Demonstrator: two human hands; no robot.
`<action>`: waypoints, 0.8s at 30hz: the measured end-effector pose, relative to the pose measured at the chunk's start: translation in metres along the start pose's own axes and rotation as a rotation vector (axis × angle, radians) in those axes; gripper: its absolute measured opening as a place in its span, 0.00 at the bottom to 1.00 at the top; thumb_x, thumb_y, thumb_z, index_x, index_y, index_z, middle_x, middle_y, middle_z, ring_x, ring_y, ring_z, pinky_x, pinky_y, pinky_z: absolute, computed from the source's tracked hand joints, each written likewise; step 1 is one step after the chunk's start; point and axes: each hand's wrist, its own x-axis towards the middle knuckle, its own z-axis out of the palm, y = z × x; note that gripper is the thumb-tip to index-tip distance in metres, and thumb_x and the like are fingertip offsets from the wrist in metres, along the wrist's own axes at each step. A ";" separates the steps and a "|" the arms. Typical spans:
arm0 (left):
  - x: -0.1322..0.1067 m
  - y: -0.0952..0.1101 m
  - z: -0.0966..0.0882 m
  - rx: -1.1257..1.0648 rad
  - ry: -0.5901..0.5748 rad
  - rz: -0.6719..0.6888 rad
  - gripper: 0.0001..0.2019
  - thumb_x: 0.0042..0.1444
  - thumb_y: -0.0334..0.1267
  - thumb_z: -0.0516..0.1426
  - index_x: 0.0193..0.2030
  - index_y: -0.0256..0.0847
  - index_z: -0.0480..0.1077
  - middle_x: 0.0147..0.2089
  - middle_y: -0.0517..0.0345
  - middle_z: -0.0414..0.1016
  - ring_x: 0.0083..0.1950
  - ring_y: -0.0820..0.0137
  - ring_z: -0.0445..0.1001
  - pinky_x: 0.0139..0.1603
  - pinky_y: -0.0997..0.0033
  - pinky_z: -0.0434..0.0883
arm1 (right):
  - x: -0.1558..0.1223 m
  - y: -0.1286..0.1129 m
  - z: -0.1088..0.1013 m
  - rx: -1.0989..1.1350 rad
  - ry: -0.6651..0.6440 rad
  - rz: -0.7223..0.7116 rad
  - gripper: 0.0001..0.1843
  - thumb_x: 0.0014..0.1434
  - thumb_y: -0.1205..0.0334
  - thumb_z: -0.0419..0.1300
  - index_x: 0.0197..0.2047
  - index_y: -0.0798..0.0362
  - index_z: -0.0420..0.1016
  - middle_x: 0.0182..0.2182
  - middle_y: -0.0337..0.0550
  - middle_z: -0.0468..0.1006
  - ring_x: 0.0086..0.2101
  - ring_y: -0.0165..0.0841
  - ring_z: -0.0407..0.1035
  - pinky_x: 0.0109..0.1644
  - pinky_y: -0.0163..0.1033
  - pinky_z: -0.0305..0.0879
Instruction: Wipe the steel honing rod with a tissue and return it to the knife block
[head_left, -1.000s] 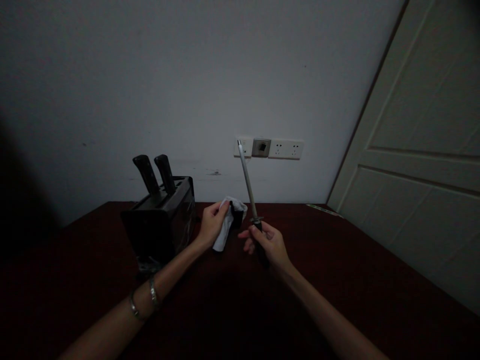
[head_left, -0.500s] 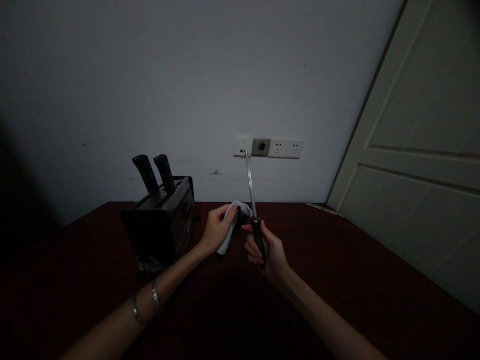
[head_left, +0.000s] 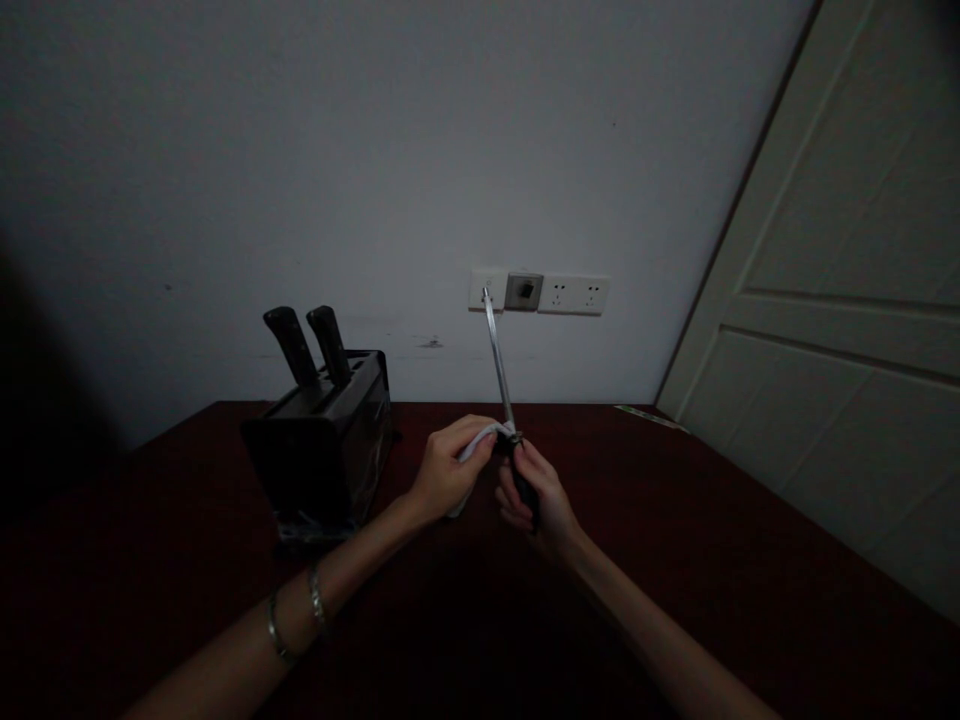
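My right hand (head_left: pixel 538 492) is closed around the black handle of a sharpening steel (head_left: pixel 496 355), whose thin metal rod points up and slightly left toward the wall. Pinched in my left hand (head_left: pixel 450 468) is a white cloth (head_left: pixel 480 446), part of it hidden by the fingers. The cloth's edge meets the steel where the rod joins the handle. Left of my hands stands a black knife block (head_left: pixel 364 400) with two black-handled knives (head_left: pixel 294 348) in its slots; their blades are out of sight inside.
The dark red table (head_left: pixel 630 480) runs back to a pale wall (head_left: pixel 420 180). On the wall sit a switch (head_left: pixel 524 292) and white sockets (head_left: pixel 574 295). A panelled door (head_left: pixel 847 330) leans into view on the right. A thin strip (head_left: pixel 651 417) lies near the table's back edge.
My left hand has moved right, bringing the cloth against the base of the steel's rod. The steel's tip has tilted slightly left and up.
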 end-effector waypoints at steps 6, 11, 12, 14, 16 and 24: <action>-0.001 -0.003 -0.002 -0.009 0.036 0.044 0.11 0.57 0.37 0.51 0.35 0.36 0.73 0.37 0.52 0.75 0.40 0.69 0.72 0.44 0.71 0.67 | -0.002 0.000 0.004 -0.028 -0.060 -0.026 0.13 0.56 0.52 0.56 0.34 0.49 0.56 0.11 0.25 0.61 0.09 0.20 0.43 0.09 0.22 0.42; 0.000 -0.005 -0.005 -0.022 0.051 0.076 0.11 0.57 0.36 0.51 0.33 0.35 0.72 0.34 0.53 0.74 0.37 0.70 0.72 0.41 0.72 0.67 | -0.005 -0.002 0.010 -0.001 -0.106 -0.007 0.12 0.57 0.52 0.55 0.34 0.50 0.57 0.10 0.25 0.60 0.09 0.19 0.42 0.09 0.22 0.42; 0.000 -0.004 -0.005 -0.022 0.056 0.080 0.11 0.57 0.36 0.51 0.32 0.35 0.72 0.34 0.53 0.74 0.37 0.71 0.72 0.40 0.72 0.67 | -0.006 -0.003 0.010 0.002 -0.113 -0.008 0.12 0.57 0.52 0.55 0.34 0.50 0.57 0.10 0.25 0.60 0.09 0.19 0.41 0.09 0.22 0.41; 0.001 -0.003 -0.005 -0.021 0.071 0.083 0.10 0.56 0.36 0.51 0.31 0.35 0.72 0.34 0.54 0.74 0.36 0.71 0.72 0.40 0.72 0.67 | -0.006 -0.003 0.011 0.009 -0.122 -0.010 0.13 0.57 0.52 0.55 0.33 0.50 0.57 0.10 0.25 0.60 0.08 0.19 0.41 0.09 0.23 0.42; 0.001 -0.002 -0.005 -0.032 0.078 0.072 0.10 0.56 0.36 0.52 0.30 0.35 0.72 0.33 0.54 0.74 0.36 0.70 0.72 0.39 0.72 0.67 | -0.007 -0.003 0.010 0.017 -0.126 -0.004 0.13 0.57 0.51 0.55 0.33 0.50 0.57 0.10 0.25 0.60 0.08 0.19 0.41 0.09 0.23 0.41; 0.003 -0.005 -0.005 -0.099 0.052 0.004 0.11 0.56 0.37 0.52 0.30 0.34 0.72 0.32 0.54 0.74 0.34 0.71 0.71 0.38 0.73 0.67 | -0.007 -0.003 0.007 0.062 -0.154 0.035 0.11 0.58 0.53 0.54 0.32 0.50 0.59 0.10 0.26 0.59 0.09 0.20 0.40 0.09 0.23 0.40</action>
